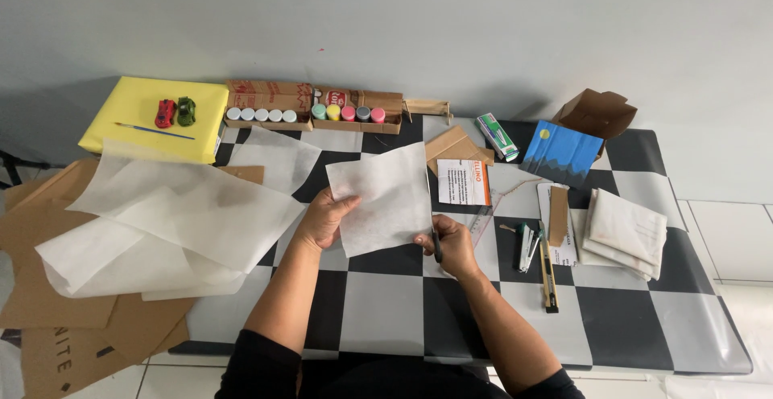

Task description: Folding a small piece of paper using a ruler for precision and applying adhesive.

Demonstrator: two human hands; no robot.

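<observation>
— What is the person holding over that checkered worktop [386, 318]?

— A thin white square sheet [385, 199], soft and fibrous-looking, like tissue or nonwoven fabric, a little translucent. It sits about the middle of the worktop, lifted slightly. The left hand [324, 219] pinches its nine o'clock edge, thumb on top and fingers clamped under the sheet. The right hand [452, 244] is at the sheet's five o'clock corner, fingers closed around small scissors [436, 248] with a dark handle; I cannot tell whether the blades are open.

— And the loose stuff off to nine o'clock?

— A heap of larger white sheets [169, 218] of the same flimsy material, crumpled and overlapping, lying on flat brown cardboard [56, 318] that hangs past the worktop's edge.

— Any packages?

— At eleven o'clock, a yellow flat box [153, 137] carrying a red toy car [164, 113], a green toy car [186, 111] and a thin blue paintbrush [153, 131]. At twelve o'clock, two open brown cardboard trays [314, 109] hold a row of small round paint pots [304, 114], white lids on one side, coloured on the other. Toward one o'clock lies a white card with an orange stripe [464, 182], then a small green and white carton [498, 136], a blue painted panel with a yellow dot [561, 153], and an open brown box [596, 113]. At three o'clock, folded cream cloth [624, 230] beside a yellow utility knife [548, 278].
</observation>
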